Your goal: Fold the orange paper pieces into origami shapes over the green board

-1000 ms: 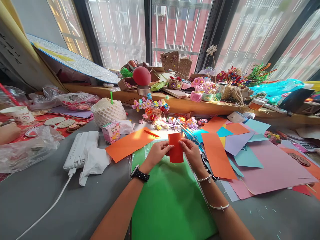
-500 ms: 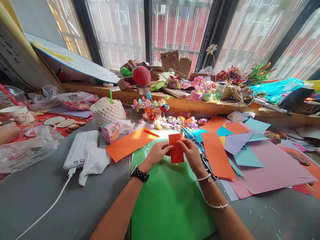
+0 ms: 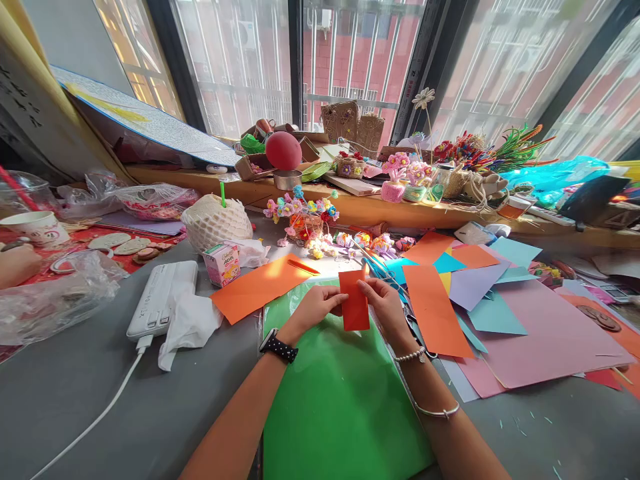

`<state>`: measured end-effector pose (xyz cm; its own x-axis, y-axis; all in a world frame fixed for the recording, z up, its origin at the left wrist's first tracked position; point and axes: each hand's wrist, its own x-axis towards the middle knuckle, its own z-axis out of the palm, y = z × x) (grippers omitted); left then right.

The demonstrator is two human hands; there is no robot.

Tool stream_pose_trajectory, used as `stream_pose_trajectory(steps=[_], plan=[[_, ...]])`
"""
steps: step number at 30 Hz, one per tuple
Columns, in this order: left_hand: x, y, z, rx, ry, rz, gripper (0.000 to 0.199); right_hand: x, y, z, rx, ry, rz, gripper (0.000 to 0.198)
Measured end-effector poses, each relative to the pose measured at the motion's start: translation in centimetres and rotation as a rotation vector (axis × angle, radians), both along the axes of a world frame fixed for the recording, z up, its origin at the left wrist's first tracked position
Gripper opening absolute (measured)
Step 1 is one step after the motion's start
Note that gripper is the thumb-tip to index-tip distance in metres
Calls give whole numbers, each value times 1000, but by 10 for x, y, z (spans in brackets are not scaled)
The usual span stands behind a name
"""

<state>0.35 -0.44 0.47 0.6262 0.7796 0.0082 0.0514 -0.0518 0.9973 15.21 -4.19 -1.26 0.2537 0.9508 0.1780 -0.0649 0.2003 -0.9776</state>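
A small rectangle of red-orange paper (image 3: 355, 310) is held upright between my two hands, above the far part of a glossy green sheet (image 3: 340, 407). My left hand (image 3: 317, 307) pinches its left edge, thumb in front. On the other side, my right hand (image 3: 383, 300) grips the right edge the same way; the fingers behind the paper are hidden. Left of my hands lies a wide orange paper strip (image 3: 250, 293). Close to my right hand are another orange strip (image 3: 435, 313) and partly covered dark-handled scissors (image 3: 415, 327).
A white power bank (image 3: 163, 300) with a cable and a crumpled tissue (image 3: 190, 327) lie left. Behind them stand a pink carton (image 3: 221, 264) and a netted coconut (image 3: 217, 223). Coloured sheets (image 3: 550, 333) pile up at right. Another person's hand (image 3: 20, 263) shows at the far left edge.
The red-orange paper has shifted very slightly right and down, and tilts a little. Both hands keep their pinch on it. Everything else looks the same.
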Motion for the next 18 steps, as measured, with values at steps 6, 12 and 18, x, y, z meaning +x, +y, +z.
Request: stream_pose_trajectory(steps=[6, 12, 18], plan=[[0, -1, 1, 3, 9, -14, 33, -1, -1, 2, -18, -8, -16, 19], [0, 1, -1, 2, 12, -11, 32, -2, -1, 1, -18, 2, -37, 18], [0, 1, -3, 3, 14, -9, 30, -2, 0, 0, -18, -11, -59, 20]])
